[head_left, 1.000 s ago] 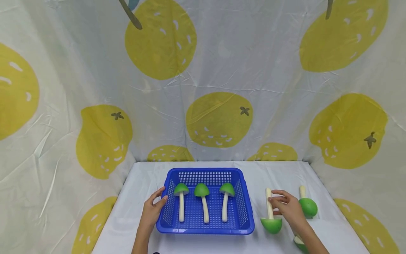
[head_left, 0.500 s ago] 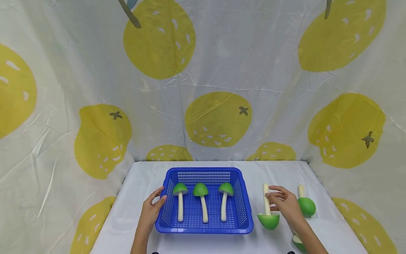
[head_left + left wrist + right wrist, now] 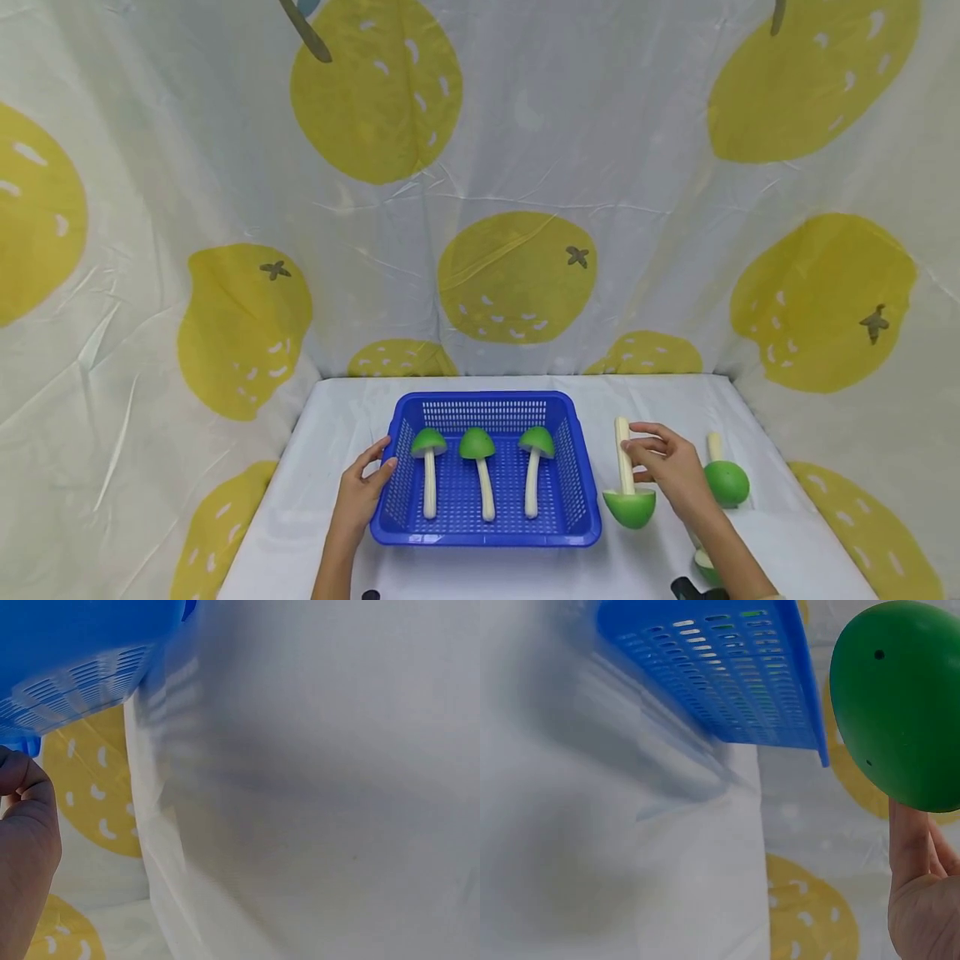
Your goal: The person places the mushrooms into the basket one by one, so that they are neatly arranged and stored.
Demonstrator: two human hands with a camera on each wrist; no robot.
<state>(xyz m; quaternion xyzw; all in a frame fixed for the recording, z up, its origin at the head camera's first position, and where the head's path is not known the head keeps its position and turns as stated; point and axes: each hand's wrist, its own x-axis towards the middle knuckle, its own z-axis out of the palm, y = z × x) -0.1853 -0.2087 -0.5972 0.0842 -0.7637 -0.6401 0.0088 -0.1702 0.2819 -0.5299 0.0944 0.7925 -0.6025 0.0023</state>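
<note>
In the head view, my right hand pinches the pale stem of a toy mushroom, whose green cap hangs downward, to the right of the blue basket. Its smooth green cap looms large in the right wrist view, with fingers behind it. My left hand grips the basket's left rim with fingers and thumb. Inside the basket lie three similar mushrooms, a left one, a middle one and a right one, caps toward the back and stems toward me.
On the white tabletop, another green-capped mushroom lies beyond my right wrist. One more is partly hidden by my right forearm. Cloth walls printed with yellow fruit enclose the table at the back and sides.
My right hand has raised the mushroom slightly and brought it a little left, closer to the basket. My left hand stays at the rim.
</note>
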